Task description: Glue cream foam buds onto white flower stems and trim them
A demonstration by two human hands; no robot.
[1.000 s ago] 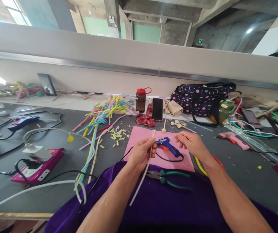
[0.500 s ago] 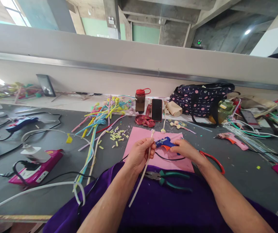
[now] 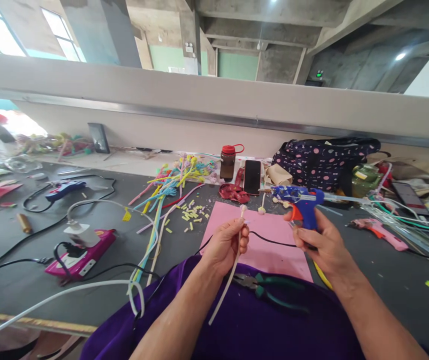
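My left hand (image 3: 226, 243) is closed around a white fuzzy stem (image 3: 229, 276) with a small cream bud at its top end, held upright over a pink sheet (image 3: 265, 245). My right hand (image 3: 317, 242) grips the handle of a blue hot glue gun (image 3: 297, 198), lifted off the sheet with its nozzle pointing left and its black cord trailing down toward my lap. Green-handled pliers (image 3: 270, 291) lie on the purple cloth over my lap, just below both hands.
Coloured stems (image 3: 162, 195) and yellow cut bits (image 3: 191, 212) lie left of the pink sheet. Behind it stand a red-capped bottle (image 3: 228, 162), a phone (image 3: 252, 176) and a spotted bag (image 3: 325, 162). A pink power strip (image 3: 83, 250) with cables sits left; another pink glue gun (image 3: 377, 230) right.
My right hand closed on the blue glue gun lying on the pink sheet and lifted it up and to the right. The left hand kept holding the white stem. The view shifted slightly.
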